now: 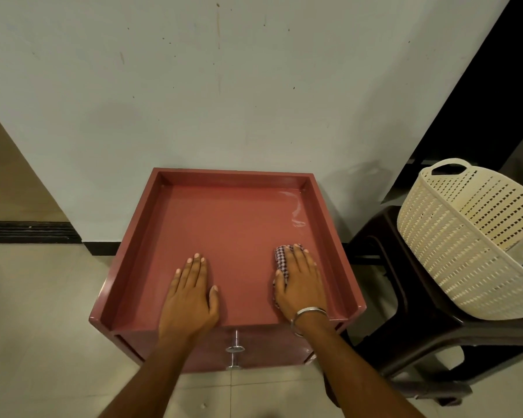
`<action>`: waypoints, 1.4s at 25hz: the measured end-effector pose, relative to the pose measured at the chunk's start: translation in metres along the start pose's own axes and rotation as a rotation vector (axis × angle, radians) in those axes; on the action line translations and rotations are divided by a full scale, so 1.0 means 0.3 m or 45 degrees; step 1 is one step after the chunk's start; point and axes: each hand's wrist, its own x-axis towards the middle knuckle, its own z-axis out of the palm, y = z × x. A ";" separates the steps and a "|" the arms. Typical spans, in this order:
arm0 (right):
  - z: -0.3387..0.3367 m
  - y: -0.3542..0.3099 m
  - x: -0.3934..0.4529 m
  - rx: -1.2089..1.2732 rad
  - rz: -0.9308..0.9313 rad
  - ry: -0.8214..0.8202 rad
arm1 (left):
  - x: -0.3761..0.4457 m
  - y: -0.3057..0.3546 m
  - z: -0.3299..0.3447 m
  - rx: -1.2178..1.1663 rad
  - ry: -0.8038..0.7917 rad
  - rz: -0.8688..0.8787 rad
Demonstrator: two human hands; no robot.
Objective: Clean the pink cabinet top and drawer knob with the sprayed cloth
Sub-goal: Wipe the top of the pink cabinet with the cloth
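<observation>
Cloth (pixel 281 260): mostly covered by the right hand (pixel 299 282); only a checked strip is seen at the hand's 9 o'clock side, so its full extent cannot be told.

Cabinet top (pixel 233 224): patches beneath both hands are hidden, the left hand (pixel 191 294) lying flat on it.

Drawer knobs (pixel 235 349): seen end-on from above, shape unclear; drawer fronts are foreshortened.

Basket (pixel 465 236): cut off by the frame edge at 3 o'clock; contents only partly glimpsed, not identifiable.

Stool (pixel 405 327): largely covered by the basket.

Both forearms are cut off at 6 o'clock.
</observation>
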 end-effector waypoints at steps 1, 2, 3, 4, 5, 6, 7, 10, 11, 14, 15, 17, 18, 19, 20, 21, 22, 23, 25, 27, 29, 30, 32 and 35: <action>-0.009 0.022 -0.002 0.006 0.033 0.011 | -0.002 0.002 0.001 -0.002 0.002 0.004; -0.016 0.036 -0.004 0.013 0.065 0.018 | -0.004 0.006 0.002 0.002 0.007 0.003; -0.019 0.038 -0.006 0.015 0.095 0.025 | -0.005 0.009 0.002 0.014 0.015 -0.006; -0.018 0.030 -0.011 0.012 0.122 0.034 | -0.004 0.012 0.003 0.024 0.027 -0.016; -0.015 0.012 -0.015 0.012 0.137 0.035 | 0.000 0.017 0.005 0.026 0.037 -0.026; -0.010 -0.012 -0.021 0.023 0.127 0.024 | 0.007 0.025 0.009 0.018 0.036 -0.030; -0.002 -0.036 -0.028 0.044 0.094 0.010 | 0.018 0.036 0.013 0.006 0.021 -0.024; 0.003 -0.043 -0.044 0.070 -0.037 -0.025 | 0.052 0.082 0.033 -0.020 -0.023 0.024; -0.008 -0.014 -0.038 0.063 -0.059 -0.028 | 0.058 0.091 0.038 -0.012 -0.013 0.029; -0.041 0.096 -0.018 0.057 0.002 0.041 | 0.063 0.100 0.047 0.013 -0.005 0.026; -0.045 0.109 -0.016 0.056 0.039 0.059 | 0.065 0.098 0.048 0.011 -0.009 0.030; -0.041 0.092 -0.011 0.035 0.079 0.059 | 0.074 0.100 0.046 0.008 -0.007 0.031; -0.034 0.079 -0.010 0.022 0.085 0.045 | 0.080 0.104 0.043 0.005 -0.002 0.029; -0.031 0.072 -0.007 0.009 0.078 0.020 | 0.083 0.109 0.041 0.002 0.002 0.028; -0.033 0.075 -0.002 0.004 0.062 0.000 | 0.088 0.114 0.039 0.004 0.003 0.029; -0.038 0.081 0.007 -0.005 0.045 -0.015 | 0.093 0.115 0.038 0.007 0.001 0.033; -0.043 0.086 0.014 -0.034 0.029 -0.017 | 0.097 0.114 0.037 0.007 -0.006 0.037; -0.049 0.085 0.017 -0.089 0.010 -0.001 | 0.101 0.112 0.036 0.006 -0.011 0.039; -0.048 0.069 0.025 -0.167 -0.043 0.053 | 0.106 0.111 0.037 -0.001 -0.002 0.035; -0.036 0.047 0.040 -0.091 -0.024 0.042 | 0.119 0.114 0.039 0.003 -0.004 0.043; -0.020 0.028 0.049 -0.041 -0.006 0.036 | 0.140 0.118 0.043 0.027 -0.012 0.043; -0.013 0.021 0.051 -0.041 -0.028 0.033 | 0.153 0.121 0.044 0.027 -0.013 0.036; -0.004 0.018 0.067 -0.060 -0.103 0.010 | 0.179 0.129 0.047 0.015 -0.005 0.034; -0.012 0.066 0.116 -0.083 -0.112 -0.001 | 0.199 0.131 0.047 0.025 -0.035 0.051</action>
